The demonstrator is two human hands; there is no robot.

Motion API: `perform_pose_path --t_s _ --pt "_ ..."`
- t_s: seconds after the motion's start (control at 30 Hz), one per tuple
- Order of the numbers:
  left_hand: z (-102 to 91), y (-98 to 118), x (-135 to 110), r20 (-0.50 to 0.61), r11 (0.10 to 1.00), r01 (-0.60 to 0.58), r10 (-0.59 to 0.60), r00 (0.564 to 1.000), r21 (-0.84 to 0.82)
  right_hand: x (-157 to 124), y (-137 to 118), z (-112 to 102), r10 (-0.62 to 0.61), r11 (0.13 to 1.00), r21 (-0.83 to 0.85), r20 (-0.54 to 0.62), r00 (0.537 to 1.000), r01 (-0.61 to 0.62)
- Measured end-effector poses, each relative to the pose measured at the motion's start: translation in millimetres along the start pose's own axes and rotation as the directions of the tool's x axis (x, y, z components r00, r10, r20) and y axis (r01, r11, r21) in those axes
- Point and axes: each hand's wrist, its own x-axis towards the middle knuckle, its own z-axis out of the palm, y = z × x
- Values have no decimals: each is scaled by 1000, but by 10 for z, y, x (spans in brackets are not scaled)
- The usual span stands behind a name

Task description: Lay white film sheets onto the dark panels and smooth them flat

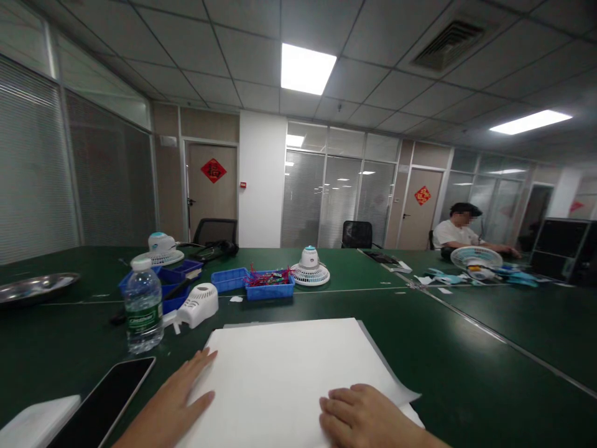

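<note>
A large white sheet of paper lies flat on the green table right in front of me. My left hand rests flat on the sheet's left edge with fingers stretched out, holding nothing. My right hand lies on the sheet's lower right part, fingers together and curled down onto the paper. A grey mat peeks out from under the sheet on the right.
A water bottle, a black phone and a white block sit at left. Behind are a white fan part, blue trays, small white fans, a metal dish. Another person sits far right.
</note>
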Motion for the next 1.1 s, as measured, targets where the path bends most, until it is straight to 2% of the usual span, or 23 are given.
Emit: perform_pose_path --t_s 0.27,0.43,0.57,0.67,0.8,0.9,1.0,1.1 --pt "-114 96 -34 47 1000 -26 26 999 5 -8 6 23 -60 998 -24 -84 995 58" --pt "-85 67 11 37 998 -64 64 997 -2 -11 41 -45 -66 997 34 -46 997 67" --pt "-41 53 40 28 997 -75 74 997 10 1 86 -184 -21 984 177 57 998 11" --pt "-27 75 28 14 996 -84 83 996 27 17 129 -297 49 945 310 181 982 -104" --pt "-10 96 13 -15 993 -114 115 993 34 13 178 -373 157 839 441 365 918 -319" --pt "9 82 25 -21 992 -125 126 992 32 -1 184 -374 185 785 469 447 875 -405" --pt "18 68 32 -2 991 -124 125 992 46 3 176 -367 202 793 461 416 887 -397" --pt "11 82 24 23 990 -125 124 992 67 29 167 -366 184 863 402 315 931 -307"
